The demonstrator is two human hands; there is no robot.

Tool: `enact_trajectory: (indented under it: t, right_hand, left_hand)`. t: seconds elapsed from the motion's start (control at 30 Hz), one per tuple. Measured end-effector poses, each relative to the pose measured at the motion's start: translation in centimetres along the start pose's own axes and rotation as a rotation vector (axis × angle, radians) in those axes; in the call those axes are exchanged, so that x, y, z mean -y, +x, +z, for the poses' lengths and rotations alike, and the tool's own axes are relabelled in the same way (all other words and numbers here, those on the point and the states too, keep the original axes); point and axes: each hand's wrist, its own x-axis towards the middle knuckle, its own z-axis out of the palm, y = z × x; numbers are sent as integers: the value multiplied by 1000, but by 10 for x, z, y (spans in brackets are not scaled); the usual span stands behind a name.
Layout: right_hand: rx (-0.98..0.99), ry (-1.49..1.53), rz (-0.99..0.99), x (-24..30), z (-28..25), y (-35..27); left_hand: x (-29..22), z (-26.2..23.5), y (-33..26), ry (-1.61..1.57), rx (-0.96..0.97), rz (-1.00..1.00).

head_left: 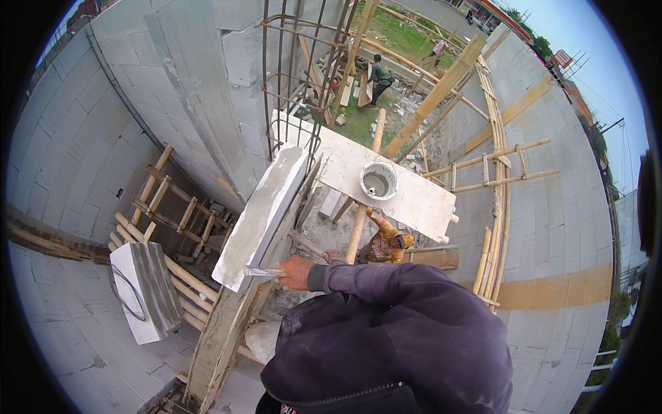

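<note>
My right hand (296,273), at the end of a dark sleeve, is closed around a trowel. Its flat metal blade (262,271) lies over the near end of a long white block (265,210), whose top carries a band of grey mortar. This block sits on a narrow wall top (219,338), grey with mortar towards me. My left hand does not show; the dark jacket (400,338) fills the lower part of the view.
A bucket of grey mortar (378,181) stands on a board platform (345,162). Below it is a person in yellow-brown clothing (386,243). Steel rebar (298,83) rises past the block's far end. Stacked blocks (145,290) rest on bamboo poles at left. Another person (380,77) handles boards below.
</note>
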Motion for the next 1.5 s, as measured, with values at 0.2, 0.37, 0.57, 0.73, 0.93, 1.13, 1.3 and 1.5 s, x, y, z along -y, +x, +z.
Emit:
enact_trajectory:
  t: [0.2, 0.37, 0.57, 0.73, 0.93, 1.13, 1.3, 1.5]
  right_hand:
    - [-240, -70, 374, -72, -26, -49]
    - [-372, 76, 825, -188, -18, -90]
    - [-357, 219, 1221, -347, -2, -102]
    - [-444, 296, 1312, -536, 36, -26]
    - [-672, 193, 1244, -741, -2, 111]
    - [-884, 37, 1006, -829, -56, 183]
    - [-830, 124, 1019, -762, -59, 153]
    - [-951, 815, 342, -497, -143, 142]
  left_hand:
    - [-226, 36, -69, -548, 478, 359]
    - [-522, -42, -133, -1101, 808, 688]
    - [-740, -49, -179, -1020, 813, 1118]
    - [-811, -8, -232, -846, 748, 1177]
    - [-829, -15, -245, -517, 620, 1187]
    - [-844, -12, -242, -445, 665, 1163]
    - [-901, -28, -249, -585, 746, 1207]
    - [-901, -26, -246, -645, 797, 1200]
